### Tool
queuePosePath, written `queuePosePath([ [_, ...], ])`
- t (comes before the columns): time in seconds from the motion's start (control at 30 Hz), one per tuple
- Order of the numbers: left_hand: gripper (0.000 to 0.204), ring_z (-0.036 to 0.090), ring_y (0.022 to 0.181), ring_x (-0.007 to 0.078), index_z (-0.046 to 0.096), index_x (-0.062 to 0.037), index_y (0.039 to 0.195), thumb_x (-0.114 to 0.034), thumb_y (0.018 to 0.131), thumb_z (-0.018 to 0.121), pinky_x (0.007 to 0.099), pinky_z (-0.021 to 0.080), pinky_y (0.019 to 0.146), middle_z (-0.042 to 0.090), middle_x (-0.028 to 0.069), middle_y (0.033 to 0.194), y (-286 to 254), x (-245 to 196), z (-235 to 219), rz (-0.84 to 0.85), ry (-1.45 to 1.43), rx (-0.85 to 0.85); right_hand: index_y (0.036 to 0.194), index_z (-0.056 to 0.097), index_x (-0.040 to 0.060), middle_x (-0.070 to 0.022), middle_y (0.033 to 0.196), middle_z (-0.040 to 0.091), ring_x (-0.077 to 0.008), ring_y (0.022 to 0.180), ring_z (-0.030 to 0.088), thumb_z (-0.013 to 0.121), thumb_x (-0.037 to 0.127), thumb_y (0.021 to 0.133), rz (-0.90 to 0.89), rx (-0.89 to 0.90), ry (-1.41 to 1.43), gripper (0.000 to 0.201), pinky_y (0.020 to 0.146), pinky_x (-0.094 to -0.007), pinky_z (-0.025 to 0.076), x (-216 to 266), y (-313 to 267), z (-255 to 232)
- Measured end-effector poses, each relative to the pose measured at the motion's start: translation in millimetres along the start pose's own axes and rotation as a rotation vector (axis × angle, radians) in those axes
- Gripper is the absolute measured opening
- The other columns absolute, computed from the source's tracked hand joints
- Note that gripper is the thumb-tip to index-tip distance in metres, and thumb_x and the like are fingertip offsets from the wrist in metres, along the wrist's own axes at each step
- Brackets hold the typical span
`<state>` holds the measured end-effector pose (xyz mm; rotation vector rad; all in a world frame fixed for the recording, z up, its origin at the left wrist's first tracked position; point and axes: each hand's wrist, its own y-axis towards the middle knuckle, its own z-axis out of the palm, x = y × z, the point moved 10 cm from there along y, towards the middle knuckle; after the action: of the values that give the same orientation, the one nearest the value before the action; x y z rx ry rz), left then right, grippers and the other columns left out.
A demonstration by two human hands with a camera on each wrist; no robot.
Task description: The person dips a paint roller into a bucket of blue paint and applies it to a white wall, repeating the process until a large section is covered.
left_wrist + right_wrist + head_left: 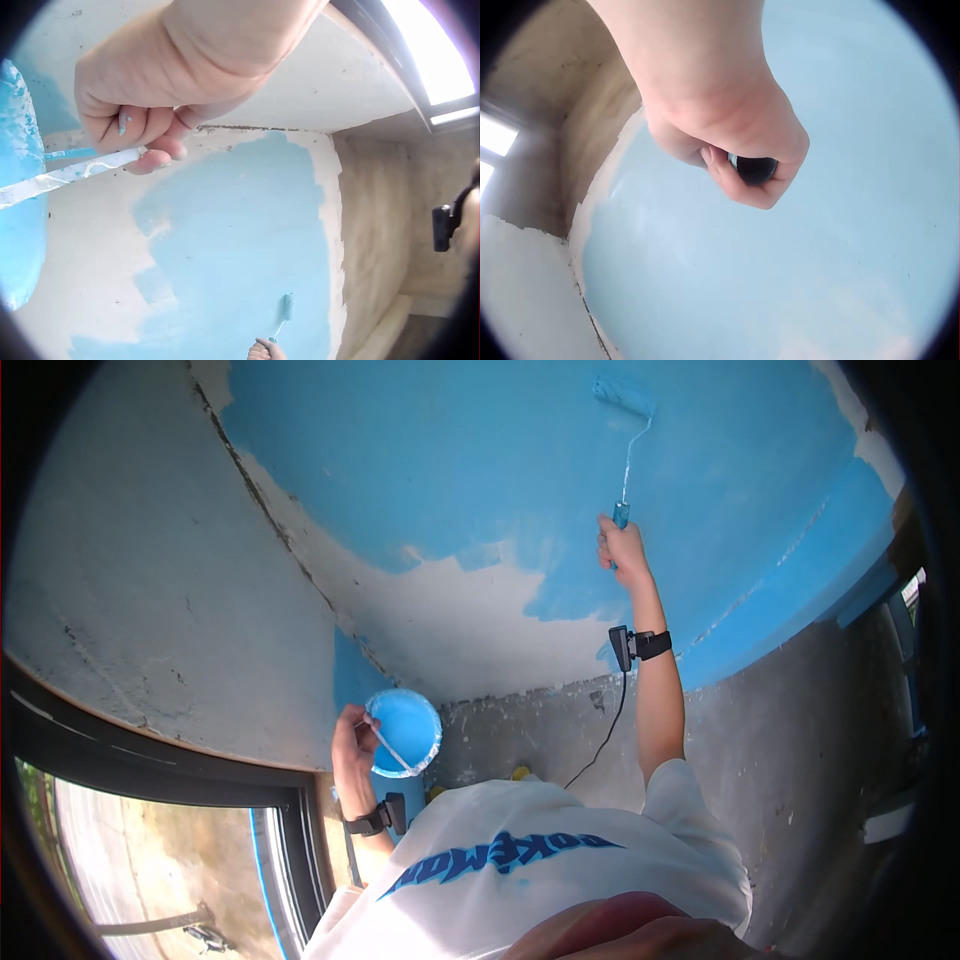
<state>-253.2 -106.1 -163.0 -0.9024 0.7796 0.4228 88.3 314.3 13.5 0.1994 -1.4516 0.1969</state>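
Observation:
My right hand grips the handle of a paint roller, whose blue-coated sleeve lies against the painted wall high in the head view. In the right wrist view, the dark butt end of the handle shows inside the curled fingers of the right hand. Down at the left, my left hand holds a bucket of light blue paint by its handle. The left wrist view shows the left hand's fingers curled round that paint-spattered handle, beside the bucket.
Bare whitish wall shows below the blue area. A cracked corner seam divides it from the grey side wall. A dark-framed window is at lower left. The grey floor has paint specks. A cable hangs from the right wrist camera.

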Motion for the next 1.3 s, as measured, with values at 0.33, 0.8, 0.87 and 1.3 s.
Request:
queuePosePath([
  [0.33, 0.021, 0.039, 0.044, 0.0101, 0.052, -0.0125, 0.062, -0.022, 0.08, 0.058, 0.023, 0.024, 0.042, 0.055, 0.0045, 0.056, -1.6, -7.2, 11.4, -0.021, 0.092, 0.051, 0.064, 0.042, 0.0081, -0.0007, 0.051, 0.039, -0.0142, 0.037, 0.036, 0.05, 0.018, 0.094, 0.301, -0.064, -0.198, 0.032, 0.037, -0.0323, 0.03, -254.4, -68.3, 8.4],
  [0.8, 0.02, 0.031, 0.04, 0.0082, 0.053, -0.0086, 0.065, -0.017, 0.082, 0.054, 0.0244, 0.021, 0.04, 0.057, 0.0084, 0.058, -17.2, -28.2, 21.1, 0.138, 0.155, 0.127, 0.066, 0.038, 0.0116, 0.0049, 0.051, 0.029, -0.0082, 0.039, 0.029, 0.052, 0.016, 0.091, 0.154, -0.052, 0.031, 0.029, 0.037, -0.029, 0.023, -78.7, -29.0, 4.8],
  [0.87, 0.02, 0.031, 0.04, 0.0082, 0.054, -0.0082, 0.065, -0.017, 0.083, 0.054, 0.0244, 0.021, 0.04, 0.058, 0.009, 0.059, -19.3, -32.7, 24.4, 0.183, 0.183, 0.13, 0.064, 0.041, 0.0084, 0.0019, 0.051, 0.034, -0.0111, 0.039, 0.033, 0.051, 0.014, 0.09, 0.103, -0.05, 0.033, 0.028, 0.037, -0.0312, 0.026, -47.8, -18.0, -1.0],
  [1.3, 0.025, 0.031, 0.046, 0.0078, 0.056, -0.0074, 0.067, -0.021, 0.087, 0.051, 0.0244, 0.025, 0.046, 0.06, 0.0083, 0.066, -41.4, -55.7, 37.0, 0.326, 0.293, 0.251, 0.07, 0.044, 0.0094, 0.0045, 0.053, 0.034, -0.0078, 0.039, 0.03, 0.06, 0.02, 0.091, -0.039, -0.159, -0.134, 0.029, 0.037, -0.0276, 0.023, -53.6, -86.3, -27.1],
])
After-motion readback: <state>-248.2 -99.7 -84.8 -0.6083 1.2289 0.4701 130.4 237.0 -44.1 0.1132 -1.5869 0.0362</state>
